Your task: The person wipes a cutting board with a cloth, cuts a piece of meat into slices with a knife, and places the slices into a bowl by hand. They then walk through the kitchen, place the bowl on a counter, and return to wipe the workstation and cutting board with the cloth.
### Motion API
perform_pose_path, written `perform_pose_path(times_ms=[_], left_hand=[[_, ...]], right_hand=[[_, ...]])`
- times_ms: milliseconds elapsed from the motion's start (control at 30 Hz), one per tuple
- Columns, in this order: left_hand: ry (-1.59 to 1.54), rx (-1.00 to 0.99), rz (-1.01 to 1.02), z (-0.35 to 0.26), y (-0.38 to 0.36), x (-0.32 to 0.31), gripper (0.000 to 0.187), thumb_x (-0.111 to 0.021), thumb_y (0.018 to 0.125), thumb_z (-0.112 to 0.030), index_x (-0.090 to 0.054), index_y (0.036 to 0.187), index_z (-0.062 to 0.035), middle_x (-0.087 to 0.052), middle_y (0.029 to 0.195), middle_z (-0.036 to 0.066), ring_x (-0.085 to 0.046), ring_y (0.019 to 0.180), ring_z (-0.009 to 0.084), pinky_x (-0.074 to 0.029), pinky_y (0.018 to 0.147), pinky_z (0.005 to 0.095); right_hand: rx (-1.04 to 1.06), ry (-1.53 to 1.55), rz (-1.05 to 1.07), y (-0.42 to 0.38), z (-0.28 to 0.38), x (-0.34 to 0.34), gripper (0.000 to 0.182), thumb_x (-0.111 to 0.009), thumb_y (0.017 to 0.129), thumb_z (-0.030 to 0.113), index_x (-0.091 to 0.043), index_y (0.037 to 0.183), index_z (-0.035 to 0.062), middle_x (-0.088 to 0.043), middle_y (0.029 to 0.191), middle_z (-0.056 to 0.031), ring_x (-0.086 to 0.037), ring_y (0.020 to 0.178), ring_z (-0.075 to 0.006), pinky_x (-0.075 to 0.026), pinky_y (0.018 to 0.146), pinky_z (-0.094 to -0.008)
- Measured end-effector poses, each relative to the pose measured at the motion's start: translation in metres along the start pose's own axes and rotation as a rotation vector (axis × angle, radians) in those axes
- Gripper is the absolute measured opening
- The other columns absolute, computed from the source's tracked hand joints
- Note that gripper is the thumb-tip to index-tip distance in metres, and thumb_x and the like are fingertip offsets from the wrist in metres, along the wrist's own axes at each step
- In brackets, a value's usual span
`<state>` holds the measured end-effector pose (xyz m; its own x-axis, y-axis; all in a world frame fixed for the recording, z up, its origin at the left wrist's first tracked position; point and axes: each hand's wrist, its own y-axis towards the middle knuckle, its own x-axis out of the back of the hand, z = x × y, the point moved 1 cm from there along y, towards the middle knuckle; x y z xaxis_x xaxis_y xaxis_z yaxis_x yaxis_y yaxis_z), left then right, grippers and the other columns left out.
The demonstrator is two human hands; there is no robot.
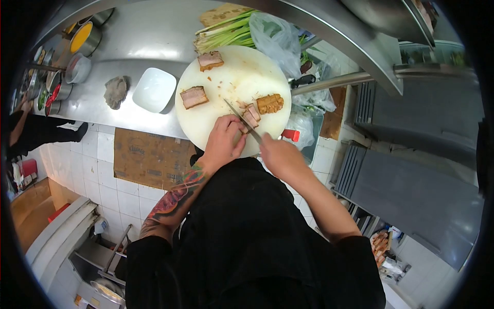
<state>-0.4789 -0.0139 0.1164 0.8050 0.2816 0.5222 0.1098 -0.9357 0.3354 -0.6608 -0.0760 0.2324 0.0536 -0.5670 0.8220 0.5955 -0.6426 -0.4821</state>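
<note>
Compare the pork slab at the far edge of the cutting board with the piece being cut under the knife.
The far slab lies whole and untouched near the board's rim by the green onions; the piece under the knife is already in slices, steadied by the left hand. The far slab looks larger than the slices. Both show pale, pinkish layered meat.
</note>
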Motion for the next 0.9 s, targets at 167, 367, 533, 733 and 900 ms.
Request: perform_pose_path(times_ms=[167,367,533,733,900], left_hand=[[0.020,-0.001,-0.036,-0.002,0.002,0.000,0.030,-0.080,0.080,-0.003,-0.064,0.105,-0.0043,-0.060,0.116,0.017,-0.061,0.108,0.0393,-0.053,0.093,0.0454],[0.120,-0.022,-0.017,-0.020,0.008,0.005,0.066,-0.084,0.083,-0.015,-0.054,0.141,-0.0027,-0.053,0.139,0.022,-0.053,0.128,0.0431,-0.047,0.107,0.0490],[0.224,-0.063,0.130,-0.018,0.037,-0.009,0.100,-0.089,0.080,-0.027,-0.035,0.160,0.0000,-0.048,0.149,0.024,-0.048,0.134,0.0442,-0.042,0.114,0.0505],[0.183,-0.041,0.215,-0.003,0.040,-0.016,0.104,-0.091,0.079,-0.028,-0.033,0.161,0.0019,-0.052,0.146,0.023,-0.051,0.130,0.0422,-0.043,0.113,0.0484],[0.171,-0.085,0.185,-0.007,0.042,-0.020,0.101,-0.090,0.080,-0.027,-0.035,0.160,0.0019,-0.054,0.143,0.023,-0.052,0.128,0.0420,-0.044,0.112,0.0481]], right_hand=[[0.003,0.098,-0.098,0.022,-0.009,-0.009,0.022,-0.058,0.104,0.024,-0.056,0.106,0.0021,-0.070,0.079,-0.0257,-0.071,0.080,-0.0476,-0.055,0.071,-0.0576],[0.018,0.391,-0.217,-0.027,-0.047,0.025,0.021,-0.062,0.104,0.023,-0.056,0.110,0.0040,-0.070,0.078,-0.0237,-0.069,0.077,-0.0480,-0.052,0.069,-0.0553],[-0.082,0.483,-0.235,-0.051,-0.075,0.024,0.024,-0.063,0.104,0.020,-0.058,0.120,0.0030,-0.070,0.078,-0.0240,-0.069,0.075,-0.0482,-0.052,0.067,-0.0525],[-0.028,0.572,-0.284,-0.065,-0.097,-0.001,0.028,-0.064,0.105,0.023,-0.052,0.096,-0.0003,-0.060,0.067,-0.0229,-0.061,0.061,-0.0427,-0.045,0.059,-0.0477],[-0.024,0.594,-0.304,-0.064,-0.095,-0.003,0.027,-0.065,0.105,0.023,-0.053,0.096,-0.0003,-0.061,0.068,-0.0234,-0.062,0.063,-0.0451,-0.045,0.059,-0.0487]])
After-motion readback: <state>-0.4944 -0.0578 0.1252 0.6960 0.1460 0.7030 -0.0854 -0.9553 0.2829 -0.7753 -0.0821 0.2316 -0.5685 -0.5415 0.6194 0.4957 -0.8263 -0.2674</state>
